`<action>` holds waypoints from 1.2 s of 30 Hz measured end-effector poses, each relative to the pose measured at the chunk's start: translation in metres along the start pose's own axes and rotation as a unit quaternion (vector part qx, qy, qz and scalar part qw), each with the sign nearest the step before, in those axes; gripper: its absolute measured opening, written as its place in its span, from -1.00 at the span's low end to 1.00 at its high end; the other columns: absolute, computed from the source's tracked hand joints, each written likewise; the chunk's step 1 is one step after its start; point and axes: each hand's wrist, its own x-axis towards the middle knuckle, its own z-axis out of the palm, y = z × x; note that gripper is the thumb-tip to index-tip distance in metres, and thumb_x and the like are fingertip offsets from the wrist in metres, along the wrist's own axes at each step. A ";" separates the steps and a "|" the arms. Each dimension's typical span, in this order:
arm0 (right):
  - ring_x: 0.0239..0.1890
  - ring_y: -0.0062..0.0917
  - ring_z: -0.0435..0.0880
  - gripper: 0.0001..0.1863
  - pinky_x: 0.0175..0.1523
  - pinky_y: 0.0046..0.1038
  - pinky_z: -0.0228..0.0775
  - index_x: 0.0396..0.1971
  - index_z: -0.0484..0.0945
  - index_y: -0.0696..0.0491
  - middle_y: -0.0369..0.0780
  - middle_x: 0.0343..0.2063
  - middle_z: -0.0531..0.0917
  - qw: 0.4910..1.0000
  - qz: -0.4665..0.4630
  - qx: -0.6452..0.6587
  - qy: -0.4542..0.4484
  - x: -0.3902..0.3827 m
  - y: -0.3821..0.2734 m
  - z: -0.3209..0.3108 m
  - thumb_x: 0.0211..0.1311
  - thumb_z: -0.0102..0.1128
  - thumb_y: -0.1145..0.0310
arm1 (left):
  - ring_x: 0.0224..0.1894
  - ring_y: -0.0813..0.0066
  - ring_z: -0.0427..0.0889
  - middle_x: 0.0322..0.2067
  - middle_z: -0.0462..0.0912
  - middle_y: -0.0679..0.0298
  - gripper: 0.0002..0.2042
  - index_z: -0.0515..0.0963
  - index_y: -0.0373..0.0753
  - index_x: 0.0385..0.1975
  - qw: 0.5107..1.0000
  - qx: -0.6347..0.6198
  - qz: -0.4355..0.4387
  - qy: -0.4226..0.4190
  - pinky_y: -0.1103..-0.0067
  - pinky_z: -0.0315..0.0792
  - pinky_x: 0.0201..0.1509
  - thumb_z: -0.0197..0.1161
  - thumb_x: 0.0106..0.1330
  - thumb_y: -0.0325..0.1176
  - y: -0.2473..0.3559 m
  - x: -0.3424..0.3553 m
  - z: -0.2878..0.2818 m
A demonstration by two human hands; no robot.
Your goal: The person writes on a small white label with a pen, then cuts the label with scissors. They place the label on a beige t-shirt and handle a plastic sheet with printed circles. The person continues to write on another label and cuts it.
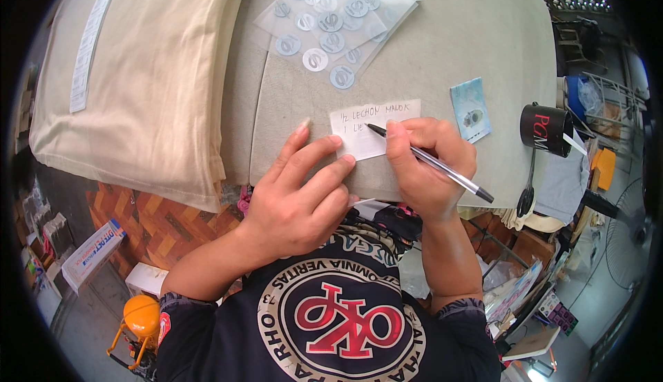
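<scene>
My right hand (429, 168) grips a black and silver pen (442, 167), its tip resting on a small white paper slip (373, 125) with handwriting on it. My left hand (298, 196) lies flat on the grey table (476, 30), fingers spread, with fingertips pressing the slip's left edge. The slip sits near the table's front edge.
Clear sheets of round printed stickers (338, 16) lie at the back of the table. A stack of cream fabric (138, 78) fills the left. A small blue card (471, 109) and a black cup (545, 128) are at the right. Scissors (528, 185) hang off the edge.
</scene>
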 end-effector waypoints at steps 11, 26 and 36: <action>-0.66 -0.68 0.56 -0.80 -0.57 -0.62 0.34 -0.57 0.52 0.15 -0.23 -0.61 0.67 1.000 -0.021 -0.012 0.002 0.001 0.000 0.001 0.07 0.41 0.64 | 0.13 -0.01 0.59 -0.13 0.70 0.11 -0.75 0.48 -0.29 -0.54 1.000 0.001 0.001 -0.006 -0.03 0.34 0.33 0.47 -0.09 -0.41 0.000 0.000 -0.001; -0.66 -0.72 0.53 -0.78 -0.57 -0.63 0.34 -0.59 0.49 0.13 -0.25 -0.63 0.66 0.999 -0.020 -0.011 0.037 0.000 0.002 -0.003 0.08 0.40 0.63 | 0.13 0.01 0.59 -0.14 0.70 0.12 -0.75 0.48 -0.29 -0.55 1.000 -0.002 0.000 -0.002 -0.02 0.35 0.32 0.47 -0.10 -0.41 0.000 0.000 0.000; -0.68 -0.72 0.53 -0.78 -0.58 -0.62 0.33 -0.57 0.51 0.14 -0.24 -0.63 0.66 1.000 -0.005 -0.025 0.014 -0.001 0.002 -0.002 0.07 0.44 0.60 | 0.12 0.00 0.59 -0.14 0.70 0.13 -0.74 0.47 -0.28 -0.55 1.000 0.000 0.000 0.000 -0.03 0.36 0.32 0.48 -0.11 -0.40 0.001 0.000 0.000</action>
